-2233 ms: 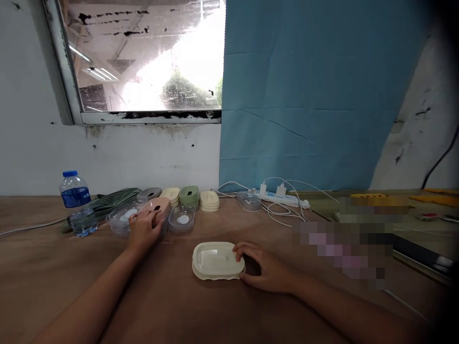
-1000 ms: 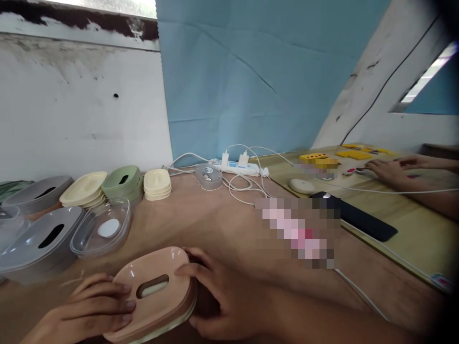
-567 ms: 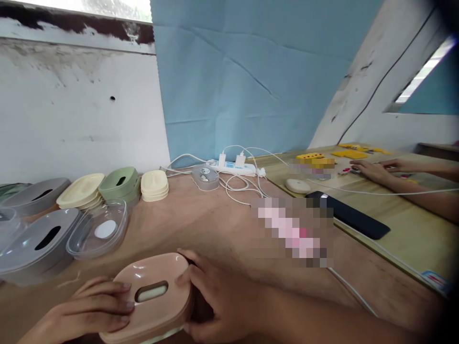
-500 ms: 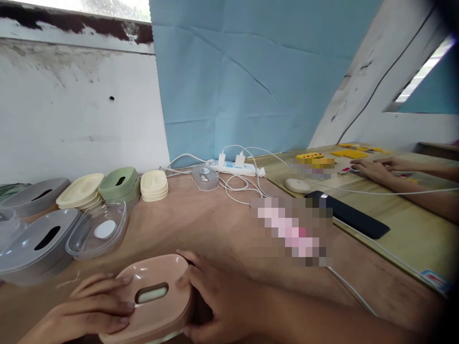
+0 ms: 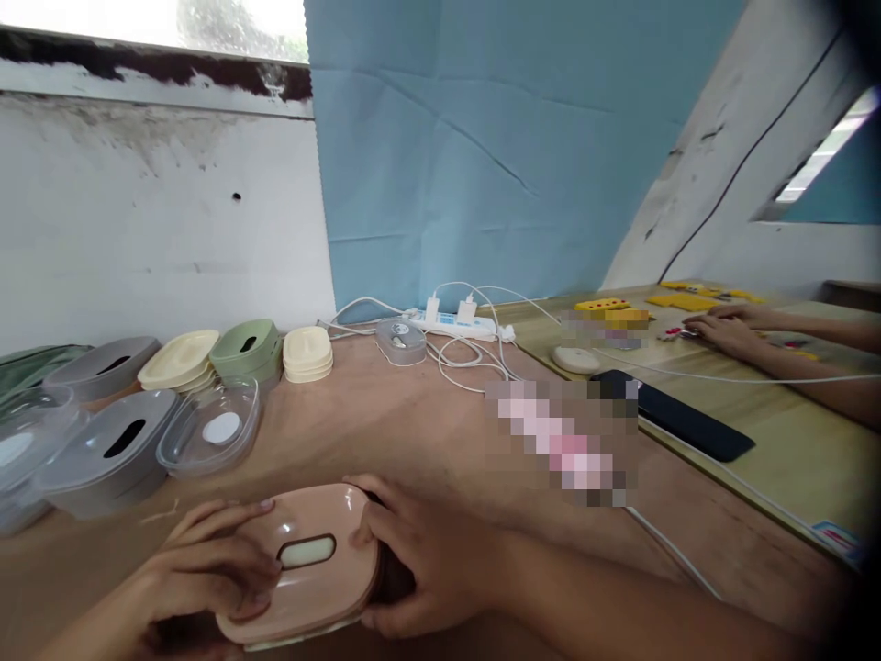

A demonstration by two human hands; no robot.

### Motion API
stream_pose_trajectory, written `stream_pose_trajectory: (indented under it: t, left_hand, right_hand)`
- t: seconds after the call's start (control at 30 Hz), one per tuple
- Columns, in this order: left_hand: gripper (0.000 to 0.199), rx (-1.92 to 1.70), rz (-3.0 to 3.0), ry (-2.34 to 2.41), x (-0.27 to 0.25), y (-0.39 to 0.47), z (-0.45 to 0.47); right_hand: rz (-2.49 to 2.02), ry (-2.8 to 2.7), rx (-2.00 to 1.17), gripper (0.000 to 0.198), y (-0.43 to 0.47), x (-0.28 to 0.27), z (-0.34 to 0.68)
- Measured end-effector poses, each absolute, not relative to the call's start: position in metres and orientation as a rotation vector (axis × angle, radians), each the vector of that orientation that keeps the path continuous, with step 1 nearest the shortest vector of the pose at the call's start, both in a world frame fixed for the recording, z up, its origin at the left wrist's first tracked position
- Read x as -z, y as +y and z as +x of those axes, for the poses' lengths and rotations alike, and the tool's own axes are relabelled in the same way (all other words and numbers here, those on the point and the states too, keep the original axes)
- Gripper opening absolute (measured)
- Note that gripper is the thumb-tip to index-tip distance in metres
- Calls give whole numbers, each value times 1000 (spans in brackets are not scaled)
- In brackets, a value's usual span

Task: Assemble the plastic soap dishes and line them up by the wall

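Observation:
Low in the view, a peach plastic box (image 5: pixel 323 592) with rounded corners and a long slot in its top sits between my hands. Something cream-coloured (image 5: pixel 303 552) shows through the slot. My left hand (image 5: pixel 199 569) grips the box's left side, fingers bent over the top and tips by the slot; its thumb is hidden. Around the right end wraps my right hand (image 5: pixel 419 560), fingers at the far edge and thumb at the near lower edge. A paler rim shows along the box's bottom edge.
At left stand a grey slotted box (image 5: pixel 103 459), a clear tray (image 5: pixel 210 431), a green slotted box (image 5: pixel 244 353) and cream lids (image 5: pixel 179 358). Behind are a power strip (image 5: pixel 454 323) and cables. At right lie a black phone-like slab (image 5: pixel 681 418) and another person's hands (image 5: pixel 730 330).
The whole view has shifted slightly, so the background sits further right. My left fingers have bent more over the box top near the slot. My right hand keeps its grip.

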State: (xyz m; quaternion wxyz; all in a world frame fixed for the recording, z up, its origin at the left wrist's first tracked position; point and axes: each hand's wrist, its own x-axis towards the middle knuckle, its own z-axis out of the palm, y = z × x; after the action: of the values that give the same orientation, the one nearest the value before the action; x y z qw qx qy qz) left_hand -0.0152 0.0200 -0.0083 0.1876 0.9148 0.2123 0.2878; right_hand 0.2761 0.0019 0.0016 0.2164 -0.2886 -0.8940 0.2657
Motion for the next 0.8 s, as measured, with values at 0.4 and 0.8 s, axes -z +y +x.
stream_pose_trajectory:
  t: [0.4,0.8]
  left_hand:
    - [28,-1011,2623,1110,-15,19,-24]
    - [26,-877,2851,1516,1,57,-62]
  right_hand:
    - [-849,-2652,-602,47,2,-12,278]
    - [-859,-2655,-595,46,4,-9,277]
